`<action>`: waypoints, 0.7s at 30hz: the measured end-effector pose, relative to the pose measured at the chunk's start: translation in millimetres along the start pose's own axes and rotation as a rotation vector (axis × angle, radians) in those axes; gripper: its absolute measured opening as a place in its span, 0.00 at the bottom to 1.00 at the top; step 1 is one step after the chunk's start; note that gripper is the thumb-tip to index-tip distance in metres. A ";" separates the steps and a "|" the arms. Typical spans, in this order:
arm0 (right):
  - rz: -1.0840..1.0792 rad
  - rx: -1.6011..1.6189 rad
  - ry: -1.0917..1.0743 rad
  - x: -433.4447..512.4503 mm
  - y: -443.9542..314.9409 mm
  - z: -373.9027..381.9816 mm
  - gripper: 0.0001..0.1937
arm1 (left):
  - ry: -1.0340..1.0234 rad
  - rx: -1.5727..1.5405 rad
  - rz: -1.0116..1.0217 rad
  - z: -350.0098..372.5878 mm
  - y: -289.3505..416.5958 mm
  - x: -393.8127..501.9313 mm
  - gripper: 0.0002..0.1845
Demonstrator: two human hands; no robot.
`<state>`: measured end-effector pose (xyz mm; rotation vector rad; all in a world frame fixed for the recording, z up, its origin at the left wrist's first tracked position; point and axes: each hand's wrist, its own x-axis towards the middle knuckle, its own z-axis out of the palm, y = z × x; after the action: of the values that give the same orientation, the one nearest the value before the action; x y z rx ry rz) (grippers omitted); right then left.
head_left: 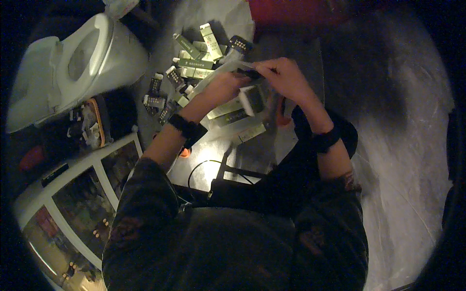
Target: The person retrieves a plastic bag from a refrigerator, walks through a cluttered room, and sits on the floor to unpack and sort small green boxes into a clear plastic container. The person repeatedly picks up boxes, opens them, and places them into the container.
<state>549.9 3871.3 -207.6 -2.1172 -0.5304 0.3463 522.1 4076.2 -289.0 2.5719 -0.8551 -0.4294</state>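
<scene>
Both of my hands are close together over a pile of small cartons. My left hand (226, 86) has its fingers curled around a small dark object (251, 73), too dim to name. My right hand (285, 78) pinches the edge of a translucent plastic sheet or bag (233, 62) beside it. Under and behind the hands lie narrow green cartons (195, 63), pale green cartons (211, 42) and dark patterned cartons (155, 83). More green and white cartons (233, 116) lie below my hands, seemingly inside clear plastic. All the cartons bear writing or patterns.
A white toilet (87, 62) stands at the left. Nearer on that side is a white-framed cabinet (94, 160) with dark panels. A bright light falls on the floor (209, 160), near a black stand (240, 171) with a cable. Something red (291, 14) is at the top.
</scene>
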 end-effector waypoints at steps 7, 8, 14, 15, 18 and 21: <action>0.022 -0.159 0.233 7.2 4.5 -7.9 0.11 | 0.306 -1.045 -0.287 -46.8 26.3 -34.2 0.22; 0.037 -0.160 0.210 8.8 5.2 -8.0 0.11 | 0.342 -1.395 -0.307 -54.9 36.4 -39.8 0.24; -0.061 -0.210 0.116 16.8 8.3 3.1 0.13 | 0.602 -0.769 -0.448 -55.1 73.4 -11.5 0.23; -0.092 -0.220 0.128 18.2 8.4 5.2 0.13 | 0.600 -0.739 -0.487 -52.6 71.1 -9.1 0.21; -0.131 -0.207 0.114 17.9 10.0 7.7 0.13 | 0.649 -0.500 -0.597 -40.8 60.7 -9.5 0.13; -0.135 -0.154 0.098 15.0 12.1 8.6 0.13 | 0.628 -0.468 -0.514 -27.5 50.4 -27.2 0.12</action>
<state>562.1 3878.6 -223.1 -2.2196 -0.6561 0.1279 487.0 4063.5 -237.6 2.2307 0.1228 0.0579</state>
